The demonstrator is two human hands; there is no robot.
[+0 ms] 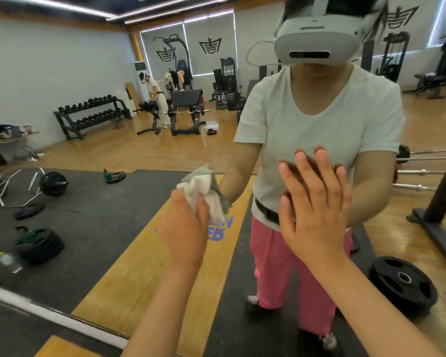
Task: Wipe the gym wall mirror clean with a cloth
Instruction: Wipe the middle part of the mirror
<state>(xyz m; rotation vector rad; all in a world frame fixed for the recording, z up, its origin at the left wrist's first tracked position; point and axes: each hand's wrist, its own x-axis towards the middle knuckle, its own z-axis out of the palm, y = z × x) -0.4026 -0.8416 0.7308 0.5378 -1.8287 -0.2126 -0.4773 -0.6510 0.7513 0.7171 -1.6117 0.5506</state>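
Head view, the only one. The person stands close in front of the gym wall mirror [93, 202], which fills almost the whole frame; its bottom edge is the pale frame strip [49, 314] going diagonal at lower left.

Left hand [183, 230] holds a white cloth [204, 191], bunched into a wad. The fingers curl tight around the lower part of the wad, thumb side toward the glass, and the loose upper part of the cloth sticks up. The cloth meets its own grey reflection, so I judge it touches the glass or is v. near; exact contact I cannot tell. The wad is at about mid-height of the mirror, a bit left of centre.

Right hand [317, 210] is flat and open, fingers [304, 176] straight and a little spread, fingertips meeting the reflected fingertips. Prob. it leans on the glass to steady the body while the other hand wipes.

In the reflection: white T-shirt, pink trousers, a white headset, dumbbell rack [88, 112] at the far wall, weight plates [403, 284] on the floor, another person further back.

Stage, as I judge: wiping is in progress or about to begin w/ the left hand. Risk: the bare palm can leave new prints on the glass, so that spot needs a pass too.
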